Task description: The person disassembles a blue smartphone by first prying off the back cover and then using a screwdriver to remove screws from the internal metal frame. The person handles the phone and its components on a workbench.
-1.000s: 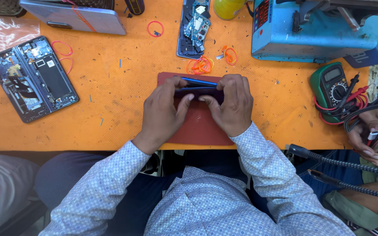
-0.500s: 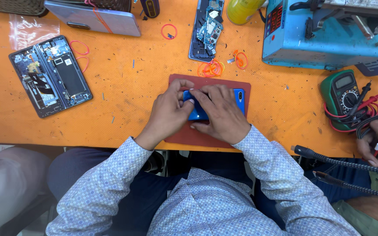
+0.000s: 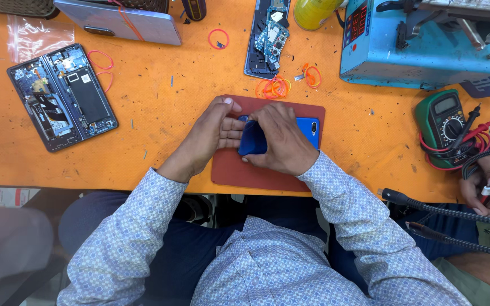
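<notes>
A blue phone (image 3: 308, 126) lies on a reddish-brown work mat (image 3: 231, 170) at the front edge of the orange table (image 3: 171, 102). My right hand (image 3: 282, 139) covers most of the phone and grips it from above. My left hand (image 3: 208, 136) presses against the phone's left end, fingers curled around a dark blue part (image 3: 252, 140) that stands tilted up between both hands. Only the phone's right end with its camera shows.
An opened foldable phone (image 3: 60, 96) lies at the left, another dismantled phone (image 3: 267, 37) at the back. A blue machine (image 3: 421, 45) and a green multimeter (image 3: 446, 122) with leads stand at the right. Another person's hand (image 3: 480, 184) holds a tool at the far right. Orange rubber bands (image 3: 273, 88) lie about.
My hands turned the blue phone on the mat; the dark blue part now stands tilted up between them. My left hand shifted to the phone's left end.
</notes>
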